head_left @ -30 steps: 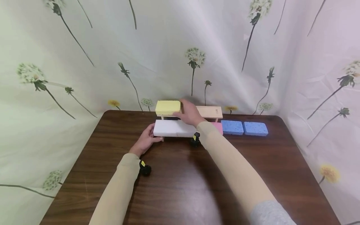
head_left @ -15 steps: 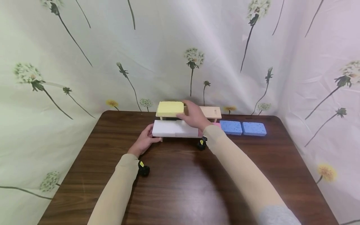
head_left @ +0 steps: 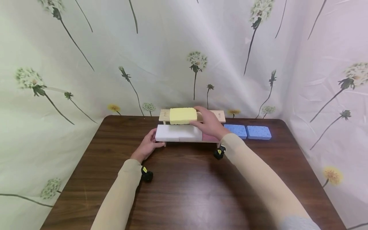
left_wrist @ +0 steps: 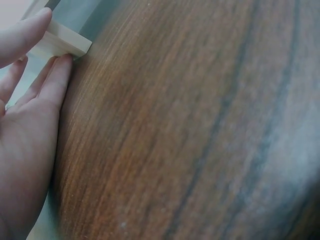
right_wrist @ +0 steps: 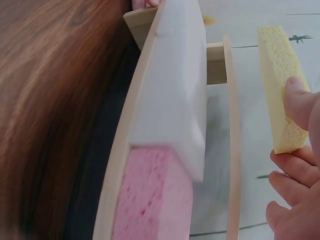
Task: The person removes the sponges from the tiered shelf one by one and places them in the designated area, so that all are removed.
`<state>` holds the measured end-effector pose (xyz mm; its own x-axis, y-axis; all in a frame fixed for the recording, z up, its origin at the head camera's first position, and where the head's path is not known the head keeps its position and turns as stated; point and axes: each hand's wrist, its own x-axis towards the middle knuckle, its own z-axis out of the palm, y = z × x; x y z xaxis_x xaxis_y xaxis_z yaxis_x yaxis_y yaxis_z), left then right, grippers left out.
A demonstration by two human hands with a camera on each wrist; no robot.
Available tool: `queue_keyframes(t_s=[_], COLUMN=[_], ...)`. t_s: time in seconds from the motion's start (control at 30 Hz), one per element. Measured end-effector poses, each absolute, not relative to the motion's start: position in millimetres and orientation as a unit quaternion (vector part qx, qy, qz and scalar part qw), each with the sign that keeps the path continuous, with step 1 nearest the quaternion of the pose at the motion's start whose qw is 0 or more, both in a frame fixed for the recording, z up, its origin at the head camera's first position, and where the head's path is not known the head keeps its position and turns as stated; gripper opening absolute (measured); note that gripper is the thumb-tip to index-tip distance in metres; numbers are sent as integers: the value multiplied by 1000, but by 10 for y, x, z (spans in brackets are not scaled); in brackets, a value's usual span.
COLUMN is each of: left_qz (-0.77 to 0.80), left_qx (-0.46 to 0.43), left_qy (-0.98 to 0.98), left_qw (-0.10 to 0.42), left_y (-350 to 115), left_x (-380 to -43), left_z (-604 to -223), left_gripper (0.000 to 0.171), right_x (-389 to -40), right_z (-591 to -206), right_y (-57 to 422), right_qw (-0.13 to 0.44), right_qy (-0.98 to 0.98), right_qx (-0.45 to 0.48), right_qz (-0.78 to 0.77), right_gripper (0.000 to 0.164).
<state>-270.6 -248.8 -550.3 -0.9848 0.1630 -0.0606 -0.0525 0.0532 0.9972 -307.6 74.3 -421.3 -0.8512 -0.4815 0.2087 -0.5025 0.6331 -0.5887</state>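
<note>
Yellow sponge [head_left: 183, 116]: held just above the back of the wooden rack [head_left: 164, 115] | likely light, soft, easily dented | best taken gently by a short end | right hand [head_left: 212, 125]: pinching its right end | left hand [head_left: 147, 145]: gripping the rack's left end

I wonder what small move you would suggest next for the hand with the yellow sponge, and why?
Probably carry the yellow sponge further right: the right hand holds it clear of the upper wooden shelf, it has shifted rightward from that shelf's left end, and two blue sponges lie to the right.
</note>
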Motion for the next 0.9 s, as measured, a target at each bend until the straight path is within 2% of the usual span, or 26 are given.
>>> queue_keyframes(t_s=[0.47, 0.73, 0.9], left_qz=[684, 684, 683], left_qx=[40, 37, 39], left_qy=[724, 724, 725], left_qw=[82, 82, 79], left_y=[-2491, -2478, -2494], left_x=[-2704, -2698, -2692], left_z=[-5498, -5508, -5497], left_gripper=[89, 88, 88], right_x=[-2881, -2743, -2677], right_z=[-4345, -4377, -4412], right_y=[1219, 1577, 1756], right_qw=[73, 47, 51], right_qy=[-884, -875, -884], right_qx=[277, 248, 226], right_qz=[370, 414, 407], right_gripper=[63, 67, 70])
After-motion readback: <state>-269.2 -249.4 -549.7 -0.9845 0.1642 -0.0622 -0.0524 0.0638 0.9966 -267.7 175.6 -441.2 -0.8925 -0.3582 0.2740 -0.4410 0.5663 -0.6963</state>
